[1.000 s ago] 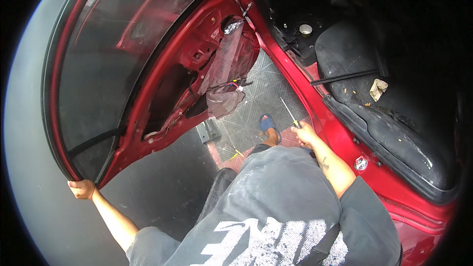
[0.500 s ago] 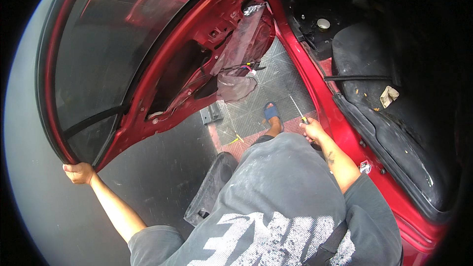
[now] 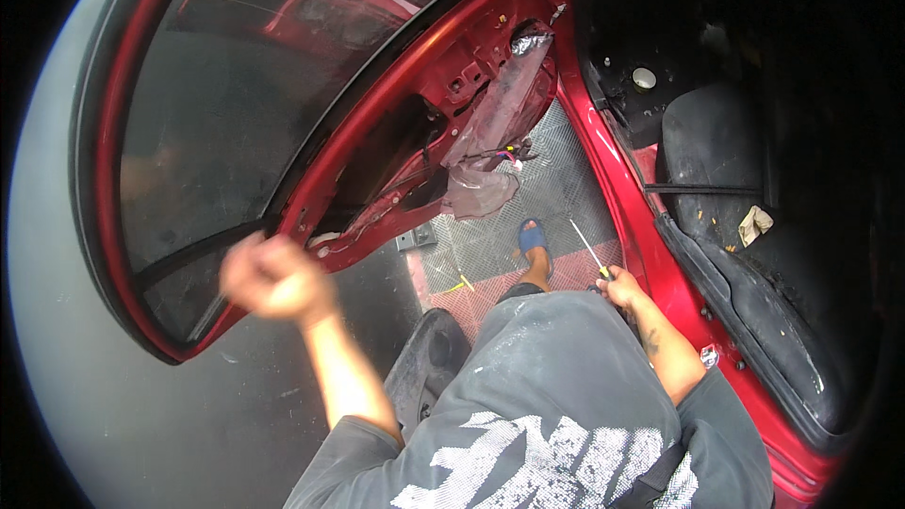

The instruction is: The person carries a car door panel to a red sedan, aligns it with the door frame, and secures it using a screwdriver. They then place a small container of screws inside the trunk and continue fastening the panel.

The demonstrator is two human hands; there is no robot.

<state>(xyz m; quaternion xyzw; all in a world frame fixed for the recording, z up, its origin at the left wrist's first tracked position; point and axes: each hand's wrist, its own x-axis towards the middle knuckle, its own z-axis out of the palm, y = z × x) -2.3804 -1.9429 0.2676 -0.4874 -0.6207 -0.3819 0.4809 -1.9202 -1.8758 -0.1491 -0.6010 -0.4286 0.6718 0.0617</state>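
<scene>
My left hand (image 3: 278,283), blurred by motion with fingers bent, hangs over the lower rear corner of an open red car door (image 3: 377,155); whether it touches anything I cannot tell. My right hand (image 3: 619,288), beside the red door sill, is closed on a yellow-and-black screwdriver (image 3: 589,245) whose long shaft points forward. The door's inner metal is bare, with a loose translucent plastic sheet (image 3: 476,193) and wires with connectors (image 3: 509,155) hanging from it. Its dark window (image 3: 217,132) fills the upper left.
At the right lie a black car seat (image 3: 712,132), a crumpled pale paper (image 3: 754,224) and a small white cup (image 3: 644,77). Below are a grey and red grid floor (image 3: 471,259), my sandalled foot (image 3: 533,236) and a dark plastic piece (image 3: 419,358).
My left hand has left the door's outer edge and moved right and up. The view has shifted, so door and car sit further right. My right hand still holds the screwdriver.
</scene>
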